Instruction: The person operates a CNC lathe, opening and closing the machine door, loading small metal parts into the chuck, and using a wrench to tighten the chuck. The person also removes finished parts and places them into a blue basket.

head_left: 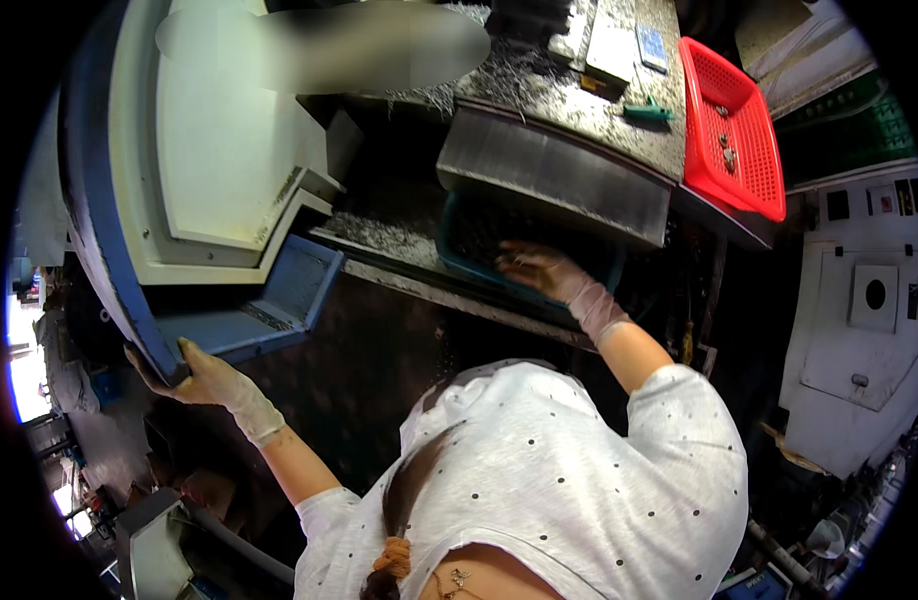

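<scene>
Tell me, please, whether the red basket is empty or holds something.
Not empty, but far from full: a few small pieces lie inside the red basket, leaving much of it bare.

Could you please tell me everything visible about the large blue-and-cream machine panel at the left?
The large blue-and-cream machine panel looks like painted metal: a raised cream face with an angular notch at lower right and a small screw-like dot, bordered at left by a scuffed blue edge. It appears slanted, its upper part partly blurred. The gloved left hand holds the blue edge's lower end.
</scene>
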`<state>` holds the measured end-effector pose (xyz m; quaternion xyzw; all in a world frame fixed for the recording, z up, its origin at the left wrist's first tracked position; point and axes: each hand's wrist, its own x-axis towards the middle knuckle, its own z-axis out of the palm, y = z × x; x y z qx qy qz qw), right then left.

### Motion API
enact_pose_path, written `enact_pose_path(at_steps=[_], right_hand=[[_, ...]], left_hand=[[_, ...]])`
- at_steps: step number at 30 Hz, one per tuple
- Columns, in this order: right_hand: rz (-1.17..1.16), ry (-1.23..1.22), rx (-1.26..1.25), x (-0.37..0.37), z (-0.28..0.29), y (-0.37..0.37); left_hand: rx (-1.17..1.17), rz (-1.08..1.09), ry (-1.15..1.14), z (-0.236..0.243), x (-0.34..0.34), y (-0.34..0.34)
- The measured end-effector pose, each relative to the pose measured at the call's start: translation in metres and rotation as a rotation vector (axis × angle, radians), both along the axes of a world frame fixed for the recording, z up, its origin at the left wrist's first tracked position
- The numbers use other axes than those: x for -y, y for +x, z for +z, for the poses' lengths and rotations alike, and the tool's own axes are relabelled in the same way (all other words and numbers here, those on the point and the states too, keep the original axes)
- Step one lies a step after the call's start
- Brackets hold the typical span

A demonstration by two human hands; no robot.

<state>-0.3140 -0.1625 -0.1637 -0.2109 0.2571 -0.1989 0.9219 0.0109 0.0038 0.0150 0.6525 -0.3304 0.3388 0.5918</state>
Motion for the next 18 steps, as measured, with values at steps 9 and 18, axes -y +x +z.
enact_pose_path(at_steps=[9,18], right_hand=[[-0.777,-0.97,-0.096,0.154,0.158,0.201],[-1.236,-0.864,-0.751,0.281,0.15,0.276]], left_hand=[[0.119,0.007,0.086,0.0,0.006,0.006],[0.138,0.135,0.145,-0.006,-0.004,0.012]])
